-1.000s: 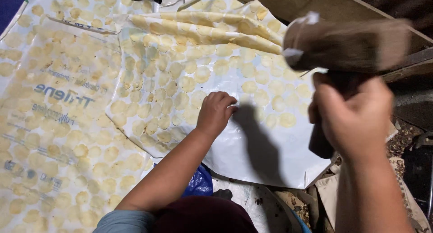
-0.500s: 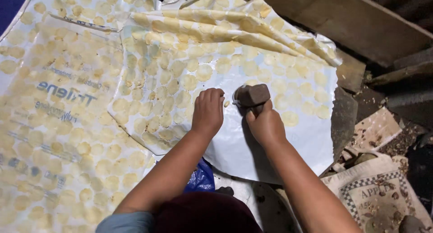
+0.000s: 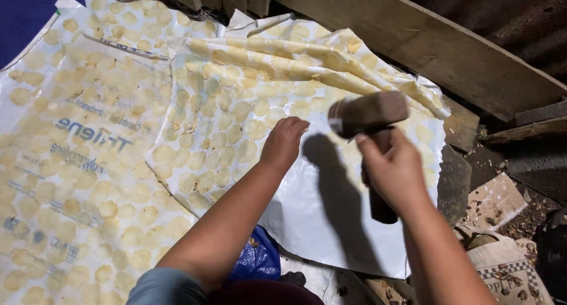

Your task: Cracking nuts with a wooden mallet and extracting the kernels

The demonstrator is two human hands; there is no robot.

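I see the brown wooden mallet with its blocky head (image 3: 367, 112) up off the work, hanging over the bare white stretch of the big white plastic sheet (image 3: 331, 222), its dark handle running down through the fist. The right hand (image 3: 394, 174) is wrapped tight round that handle, fingers fully curled, gripping just under the head. The mallet throws a long dark shadow (image 3: 331, 187) straight down the sheet between the two arms.

Left of it, the left hand (image 3: 283, 140) lies palm down on the sheet, fingers together and pressed flat, holding nothing; the fingertips sit close to the mallet head but not touching it. Just beyond that hand I make out rows of pale yellow flattened round discs (image 3: 224, 139) laid edge to edge on the sheet, and more of them across a second printed white sheet (image 3: 65, 181) on the far left.

The top edge of the sheet is bunched into folds against a long wooden plank (image 3: 449, 51). A crumpled blue plastic bag (image 3: 254, 260) peeks out below the left forearm. Off right, I see dirt and rubble (image 3: 502, 204).
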